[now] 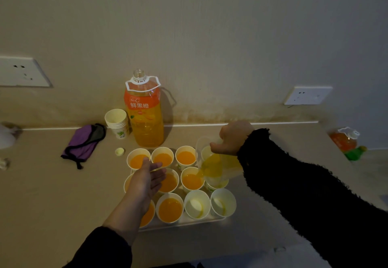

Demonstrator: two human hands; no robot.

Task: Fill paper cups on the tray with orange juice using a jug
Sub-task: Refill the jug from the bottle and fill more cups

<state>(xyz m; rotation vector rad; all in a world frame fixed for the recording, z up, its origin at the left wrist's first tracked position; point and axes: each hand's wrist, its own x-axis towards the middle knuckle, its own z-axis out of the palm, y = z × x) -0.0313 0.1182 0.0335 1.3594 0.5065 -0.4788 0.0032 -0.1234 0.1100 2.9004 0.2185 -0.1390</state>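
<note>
Wall [210, 36]: beige, filling the upper half of the frame; one socket [21, 71] at upper left, another at right.

Counter [52, 194]: tan, set against the wall, bearing everything below.

Tray [189, 222]: white, at lower centre, packed with paper cups in rows, so that pouring is judged possible without shifting any.

Bottle [144, 116]: large, orange juice, uncapped, stood just behind the tray, presumably for refilling the jug.

Jug [218, 167]: clear, part full, tilted towards frame left. It is clasped at the top by the right hand [233, 138], with its lip held over a middle-row cup [192, 180] that is nearly full.

Left hand [147, 177]: fingers straight, nothing held, spread over the left cups, perhaps to steady them. Contact cannot be told.

Front cups [197, 204]: two at lower right of the tray, only a trace of juice inside, judged next to be filled. Most of the others are filled.

Spare cups [117, 122]: stacked left of the bottle.

Pouch [84, 143]: purple, at left.

Cap [119, 151]: laid beside the tray.
</note>
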